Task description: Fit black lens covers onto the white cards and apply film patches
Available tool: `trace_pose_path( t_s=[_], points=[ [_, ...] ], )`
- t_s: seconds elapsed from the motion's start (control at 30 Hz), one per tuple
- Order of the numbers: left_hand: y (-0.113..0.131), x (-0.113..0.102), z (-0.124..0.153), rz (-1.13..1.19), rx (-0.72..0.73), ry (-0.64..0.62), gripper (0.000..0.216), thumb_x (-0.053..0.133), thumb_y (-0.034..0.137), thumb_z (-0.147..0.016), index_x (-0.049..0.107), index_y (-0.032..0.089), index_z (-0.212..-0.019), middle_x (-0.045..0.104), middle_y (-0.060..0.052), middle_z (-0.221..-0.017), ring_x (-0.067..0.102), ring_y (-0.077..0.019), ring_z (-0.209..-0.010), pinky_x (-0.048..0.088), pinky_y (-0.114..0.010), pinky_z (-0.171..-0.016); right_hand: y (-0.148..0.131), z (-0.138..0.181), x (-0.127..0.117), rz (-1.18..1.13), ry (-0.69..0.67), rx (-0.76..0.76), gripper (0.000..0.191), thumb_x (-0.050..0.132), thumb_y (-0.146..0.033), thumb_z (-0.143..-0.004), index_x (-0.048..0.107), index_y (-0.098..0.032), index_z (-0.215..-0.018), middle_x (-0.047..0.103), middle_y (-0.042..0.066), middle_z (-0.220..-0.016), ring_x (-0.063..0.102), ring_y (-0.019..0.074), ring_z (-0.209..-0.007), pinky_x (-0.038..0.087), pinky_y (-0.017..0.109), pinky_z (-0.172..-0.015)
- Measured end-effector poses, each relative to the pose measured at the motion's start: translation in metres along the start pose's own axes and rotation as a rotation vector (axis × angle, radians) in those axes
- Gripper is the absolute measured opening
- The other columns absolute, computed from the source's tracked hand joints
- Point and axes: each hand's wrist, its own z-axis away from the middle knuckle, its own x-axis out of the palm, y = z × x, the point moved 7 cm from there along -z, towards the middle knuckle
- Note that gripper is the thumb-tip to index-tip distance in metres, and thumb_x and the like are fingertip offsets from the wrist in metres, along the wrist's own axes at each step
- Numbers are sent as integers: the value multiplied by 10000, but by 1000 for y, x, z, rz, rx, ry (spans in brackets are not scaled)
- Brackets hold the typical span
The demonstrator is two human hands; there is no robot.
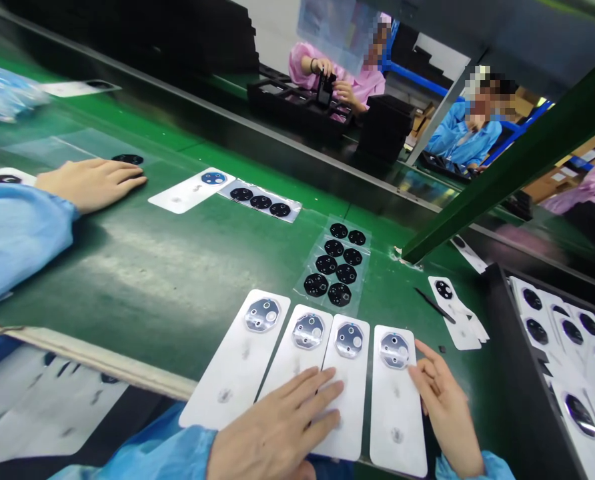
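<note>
Four white, rounded phone-sized cards lie in a row at the bench's front edge, each with a shiny octagonal camera-lens piece near its top. My left hand (290, 417) rests flat, fingers stretched, over the second card (282, 363) and third card (350, 400). Left of it lies the first card (240, 363). My right hand (445, 397) is beside the fourth card (397, 407), thumb and index finger apart at its right edge; the other fingers are curled. Beyond the row lies a clear sheet (357, 303) bearing several black octagonal lens pieces (346, 273).
A co-worker's hand (95, 183) lies flat at left. Another card (192, 192) and a three-piece strip (265, 201) lie mid-bench. Black tweezers (435, 305) lie on cards at right, near a black box (515, 360) of cards. A green post (502, 167) slants behind. People work opposite.
</note>
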Motion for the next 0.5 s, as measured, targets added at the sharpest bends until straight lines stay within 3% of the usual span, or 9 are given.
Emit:
trace_pose_path(
  t_s=[0.17,0.33,0.5],
  points=[
    [-1,-3,0,-20,36,26,537,633,35,-709,560,212,-1211,381,-84,-1408,276,-318,-1327,207,-508,-1108,-2,1,5,238,-24,-58,494,456,-479,-863,417,-182,-1255,504,-32,-670,499,137,-596,417,229,-540],
    [0,-9,0,60,71,112,495,556,16,-733,582,227,-1179,408,-55,-1394,318,-298,-1314,212,-466,-1122,-7,3,2,408,20,-102,458,401,-454,-890,420,-198,-1270,409,-62,-601,435,120,-526,358,223,-491],
    [5,-5,0,-142,108,107,446,534,49,-753,582,215,-1163,417,-51,-1396,349,-278,-1306,265,-427,-1112,-5,4,3,478,42,-171,429,391,-426,-899,438,-195,-1258,366,-69,-588,428,113,-518,346,217,-494]
  ],
)
